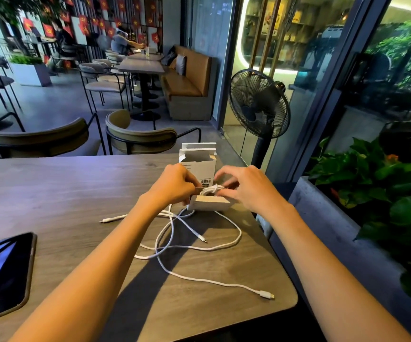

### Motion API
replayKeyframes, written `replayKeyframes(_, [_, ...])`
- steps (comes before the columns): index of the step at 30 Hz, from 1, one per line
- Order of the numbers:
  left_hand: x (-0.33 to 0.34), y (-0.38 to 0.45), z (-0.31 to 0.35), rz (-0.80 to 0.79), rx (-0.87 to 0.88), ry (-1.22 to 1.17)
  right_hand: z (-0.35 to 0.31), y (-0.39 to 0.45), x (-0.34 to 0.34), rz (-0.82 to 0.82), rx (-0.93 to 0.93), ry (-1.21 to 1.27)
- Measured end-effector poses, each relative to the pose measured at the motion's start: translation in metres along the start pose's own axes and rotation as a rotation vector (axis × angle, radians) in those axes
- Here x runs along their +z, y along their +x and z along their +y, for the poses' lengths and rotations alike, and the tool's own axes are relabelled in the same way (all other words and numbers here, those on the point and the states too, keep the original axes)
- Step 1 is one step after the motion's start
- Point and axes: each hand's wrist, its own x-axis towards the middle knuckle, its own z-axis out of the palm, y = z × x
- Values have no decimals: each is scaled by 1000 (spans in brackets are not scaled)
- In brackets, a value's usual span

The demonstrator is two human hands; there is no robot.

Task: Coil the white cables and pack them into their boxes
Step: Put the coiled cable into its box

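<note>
A: Right, both hands are at the near box — the left hand [175, 187] has its fingers [191, 186] pinched narrow at the box's left edge, and the right hand [245, 187] has fingertips [221, 192] pressed on a coiled white cable [209, 190] sitting in the open top.

B: And that box [210, 203]?

A: Small, white, matte card, lying low on the table [63, 193]. Just behind it stands a second white box [198, 160], upright, flaps open, barcode showing.

B: Anything loose?

A: Yes, more smooth white cable [175, 243] sprawls in loops toward the near edge, one flat plug [266, 294] by the rounded corner. Wood-grain top, dark glossy phone [3, 275] far left. A black fan [258, 104] stands beyond the table's right side, leafy plants [382, 188] further right.
</note>
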Motion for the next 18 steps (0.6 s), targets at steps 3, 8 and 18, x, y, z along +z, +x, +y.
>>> replayKeyframes(3, [-3, -2, -3, 6, -31, -56, 1, 3, -2, -73, -38, 36])
replayKeyframes(8, [-8, -2, -4, 1, -88, -157, -5, 5, 0, -210, 38, 46])
replayKeyframes(18, [15, -11, -19, 8, -30, -486, 23, 1, 27, 68, 102, 287])
